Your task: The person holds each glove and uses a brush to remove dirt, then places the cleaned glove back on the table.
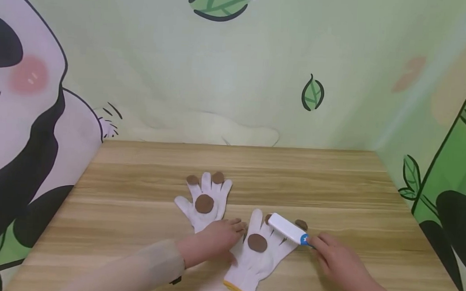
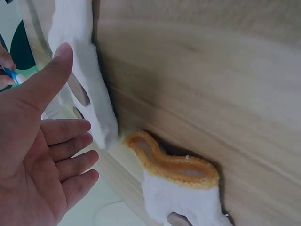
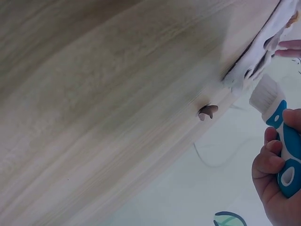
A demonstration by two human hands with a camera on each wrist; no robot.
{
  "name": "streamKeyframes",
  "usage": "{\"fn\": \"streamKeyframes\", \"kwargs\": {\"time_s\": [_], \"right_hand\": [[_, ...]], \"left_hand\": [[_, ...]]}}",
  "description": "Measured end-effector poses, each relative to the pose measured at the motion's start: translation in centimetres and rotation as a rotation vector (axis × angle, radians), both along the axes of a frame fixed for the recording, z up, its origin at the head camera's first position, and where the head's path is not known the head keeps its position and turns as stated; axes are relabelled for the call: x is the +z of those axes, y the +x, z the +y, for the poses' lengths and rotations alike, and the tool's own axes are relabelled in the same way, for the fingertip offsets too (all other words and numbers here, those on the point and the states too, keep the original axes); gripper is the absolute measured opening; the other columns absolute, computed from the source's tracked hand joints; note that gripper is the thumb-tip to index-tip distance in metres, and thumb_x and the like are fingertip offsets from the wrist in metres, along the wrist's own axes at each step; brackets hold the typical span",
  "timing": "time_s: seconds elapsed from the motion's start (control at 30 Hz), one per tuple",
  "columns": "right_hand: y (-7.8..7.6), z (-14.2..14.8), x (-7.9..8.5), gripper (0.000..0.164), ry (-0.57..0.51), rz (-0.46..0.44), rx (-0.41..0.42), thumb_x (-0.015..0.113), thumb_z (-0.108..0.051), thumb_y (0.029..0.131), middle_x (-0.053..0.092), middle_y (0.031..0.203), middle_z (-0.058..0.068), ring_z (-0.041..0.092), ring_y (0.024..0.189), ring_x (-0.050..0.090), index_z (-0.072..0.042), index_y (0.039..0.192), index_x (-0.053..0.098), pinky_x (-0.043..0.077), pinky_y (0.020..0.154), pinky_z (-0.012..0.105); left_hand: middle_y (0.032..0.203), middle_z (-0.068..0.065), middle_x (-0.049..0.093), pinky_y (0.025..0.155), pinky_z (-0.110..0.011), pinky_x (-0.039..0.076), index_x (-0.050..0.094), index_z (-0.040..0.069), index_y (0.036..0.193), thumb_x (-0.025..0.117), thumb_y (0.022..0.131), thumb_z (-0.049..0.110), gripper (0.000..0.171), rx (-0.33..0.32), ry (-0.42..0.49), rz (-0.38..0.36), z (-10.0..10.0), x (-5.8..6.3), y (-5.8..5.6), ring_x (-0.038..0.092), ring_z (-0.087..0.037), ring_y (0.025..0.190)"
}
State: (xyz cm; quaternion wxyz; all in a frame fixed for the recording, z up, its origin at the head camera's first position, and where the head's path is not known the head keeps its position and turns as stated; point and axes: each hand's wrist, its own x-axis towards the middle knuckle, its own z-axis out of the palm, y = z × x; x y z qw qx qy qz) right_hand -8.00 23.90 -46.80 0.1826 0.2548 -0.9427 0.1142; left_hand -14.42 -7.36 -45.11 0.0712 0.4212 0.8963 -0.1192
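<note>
My right hand (image 1: 339, 263) grips the blue-and-white handle of a brush (image 3: 288, 136) with white bristles. The brush head lies over the fingers of the nearer white knit glove (image 1: 246, 265), which has a yellow cuff. On that glove's palm is a brown round patch (image 1: 257, 243), and another fingertip patch is partly hidden by the brush. My left hand (image 1: 214, 239), fingers extended, is between the two gloves beside the nearer one; whether it touches cannot be told. The farther glove (image 1: 188, 210) bears brown patches on its palm and two fingertips, its orange cuff (image 2: 193, 174) visible in the left wrist view.
A brown curled piece (image 3: 208, 112) lies on the wooden table (image 1: 137, 167) beyond the nearer glove's fingers. Behind the table rises a pale green wall (image 1: 240, 75) with painted leaves, a panda at left and bamboo at right.
</note>
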Motion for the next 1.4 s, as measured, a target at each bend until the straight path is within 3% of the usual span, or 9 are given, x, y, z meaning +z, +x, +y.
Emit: {"fn": "streamKeyframes", "kwargs": {"time_s": [0.3,0.67,0.8,0.9,1.03,1.13,1.17,1.27,1.4], "right_hand": [[-0.2,-0.3,-0.3,0.035,-0.011,-0.008,0.006,0.083,-0.003,0.077,0.058,0.087,-0.009,-0.003,0.068,0.041,-0.018,0.106,0.071,0.036,0.051,0.016],[-0.4,-0.9,-0.5,0.024,0.021,-0.174,0.031,0.076,-0.007,0.087,0.056,0.088,-0.009,-0.003,0.068,0.038,-0.016,0.109,0.072,0.035,0.053,0.016],[-0.9,-0.6,-0.2,0.025,-0.025,-0.257,-0.055,0.071,-0.005,0.091,0.059,0.092,-0.006,-0.003,0.069,0.043,-0.014,0.114,0.070,0.040,0.053,0.017],[-1.4,-0.4,0.1,0.027,-0.045,-0.183,-0.100,0.074,0.001,0.087,0.060,0.090,-0.003,0.000,0.069,0.048,-0.011,0.111,0.070,0.045,0.055,0.019],[-1.5,-0.3,0.1,0.030,0.026,-0.075,-0.003,0.079,-0.002,0.082,0.058,0.084,-0.006,-0.001,0.064,0.042,-0.016,0.106,0.070,0.039,0.051,0.018],[-1.5,-0.5,0.0,0.029,0.045,-0.155,0.050,0.076,-0.006,0.086,0.055,0.086,-0.008,-0.003,0.063,0.036,-0.017,0.111,0.070,0.034,0.050,0.016],[-1.6,-0.5,-0.1,0.029,0.030,-0.187,0.037,0.074,-0.004,0.087,0.054,0.086,-0.007,-0.003,0.065,0.035,-0.015,0.114,0.070,0.034,0.051,0.017],[-2.2,-0.4,0.1,0.028,-0.034,-0.146,-0.038,0.074,0.004,0.085,0.053,0.083,-0.005,-0.001,0.067,0.038,-0.008,0.110,0.071,0.040,0.054,0.019],[-2.7,-0.2,0.3,0.030,-0.058,-0.012,-0.062,0.080,0.005,0.078,0.054,0.079,-0.005,0.000,0.065,0.038,-0.008,0.103,0.070,0.039,0.051,0.019]], "left_hand": [[0.158,-0.001,0.051,0.118,-0.030,0.043,0.053,0.011,0.149,0.080,0.076,0.063,0.093,0.015,-0.013,-0.066,1.0,-0.2,-1.3,0.048,-0.019,0.147],[0.156,0.003,0.052,0.118,-0.028,0.043,0.053,0.017,0.149,0.080,0.075,0.064,0.092,0.011,-0.079,-0.085,1.7,-0.6,-1.5,0.049,-0.015,0.145],[0.155,0.005,0.053,0.117,-0.026,0.043,0.054,0.018,0.148,0.082,0.073,0.064,0.092,0.006,-0.095,-0.060,1.8,-0.6,-1.5,0.050,-0.013,0.144],[0.154,0.006,0.054,0.117,-0.026,0.043,0.055,0.018,0.147,0.083,0.071,0.065,0.093,-0.006,-0.097,-0.046,1.8,-0.8,-1.6,0.050,-0.012,0.143],[0.154,0.006,0.054,0.117,-0.026,0.043,0.056,0.019,0.147,0.083,0.070,0.066,0.094,-0.011,-0.109,-0.031,2.0,-0.8,-1.5,0.050,-0.012,0.143],[0.154,0.006,0.054,0.116,-0.025,0.043,0.056,0.019,0.147,0.083,0.069,0.067,0.095,-0.011,-0.113,-0.023,2.0,-0.8,-1.5,0.050,-0.012,0.142],[0.153,0.006,0.055,0.116,-0.025,0.044,0.056,0.018,0.146,0.083,0.069,0.067,0.096,-0.014,-0.111,-0.021,2.0,-0.8,-1.5,0.051,-0.012,0.141],[0.150,0.006,0.057,0.113,-0.025,0.046,0.057,0.017,0.145,0.084,0.067,0.067,0.096,-0.026,-0.097,-0.022,1.9,-0.8,-1.5,0.053,-0.011,0.138],[0.147,0.003,0.058,0.113,-0.026,0.047,0.057,0.016,0.143,0.087,0.066,0.063,0.095,-0.026,-0.044,-0.061,1.8,-0.5,-1.9,0.055,-0.013,0.135]]}}
